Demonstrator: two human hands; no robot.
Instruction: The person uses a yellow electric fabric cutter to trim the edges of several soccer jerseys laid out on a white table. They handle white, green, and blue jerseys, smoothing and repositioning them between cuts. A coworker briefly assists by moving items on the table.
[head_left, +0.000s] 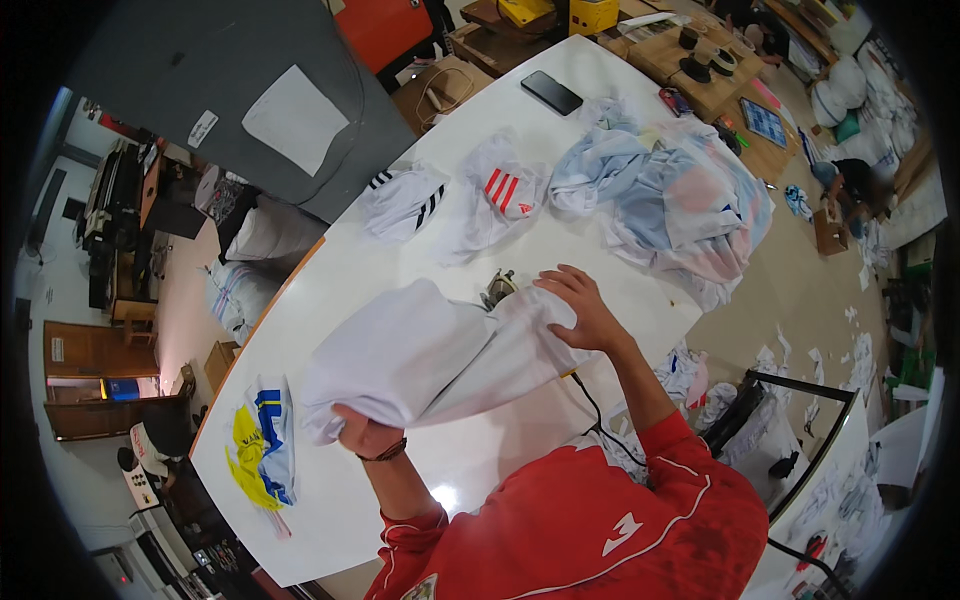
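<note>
- Jersey [610, 520], red with white piping: worn by the person, at 5 o'clock on a dial centred on the white cloth [385, 340], 12 being the top of the view.
- Left hand [368, 433], 7 o'clock: fingers curled closed on the near-left edge of the white cloth, tips hidden by its folds; a dark band [385, 452] circles the wrist.
- White cloth, centre: bunched on the white table [340, 510], lying between both hands and touching each.
- Cable [594, 408], 4 o'clock: runs out from the cloth's right end.
- Right hand [590, 316], between 2 and 3 o'clock: fingers spread, thumb apart, the cloth's right end beneath them.
- Metal tool [498, 288], between 1 and 2 o'clock: just beyond the cloth, near the right fingertips, partly hidden.
- Yellow and blue cloths [265, 440], 8 o'clock: well apart from the left hand.
- Black-striped cloth [403, 200], between 11 and 12 o'clock; red-striped cloth [495, 200], between 12 and 1.
- Pale blue, pink and white pile [665, 190], 2 o'clock.
- Phone [551, 92], 1 o'clock: dark, near the table's far edge.
</note>
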